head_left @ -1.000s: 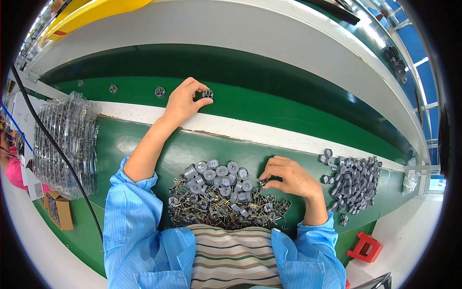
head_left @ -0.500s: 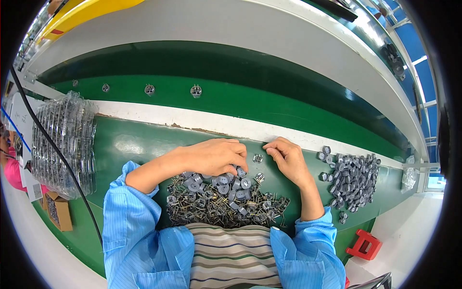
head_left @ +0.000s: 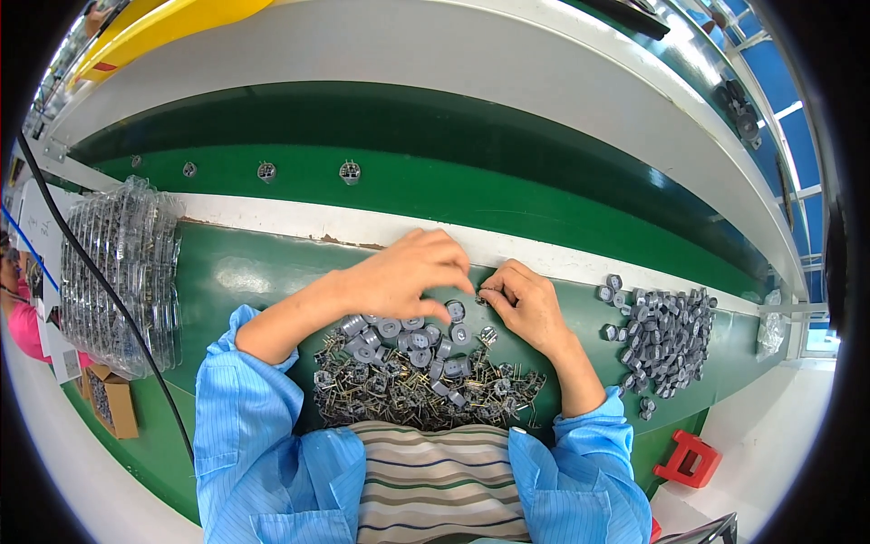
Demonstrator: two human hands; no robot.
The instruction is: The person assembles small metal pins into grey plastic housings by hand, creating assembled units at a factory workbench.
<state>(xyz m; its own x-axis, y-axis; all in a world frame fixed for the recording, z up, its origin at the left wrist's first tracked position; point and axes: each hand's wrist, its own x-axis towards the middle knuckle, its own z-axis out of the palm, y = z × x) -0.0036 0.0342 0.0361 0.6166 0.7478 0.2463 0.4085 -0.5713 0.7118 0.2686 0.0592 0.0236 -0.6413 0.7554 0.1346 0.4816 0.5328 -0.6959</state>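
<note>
My left hand (head_left: 419,274) is open, thumb and fingers spread, just above a loose grey round cap (head_left: 455,311) at the top of the pile. My right hand (head_left: 526,304) pinches a small part with metal pins (head_left: 482,298) between thumb and forefinger, close beside my left fingertips. Mostly hidden by the fingers, that part shows only its edge. In front of my body lies a heap of metal-pinned parts (head_left: 399,390), with several grey caps (head_left: 419,340) on its far side.
A large pile of grey caps (head_left: 666,340) lies at the right. Stacked clear plastic trays (head_left: 122,272) stand at the left, near a black cable (head_left: 100,272). Beyond a white rail (head_left: 272,214), several round assemblies (head_left: 350,172) sit spaced along a green belt (head_left: 471,195).
My left hand has opened and lifted off the grey caps. My right hand has moved left and taken hold of the pinned part from the table. The assemblies on the belt have shifted left.
</note>
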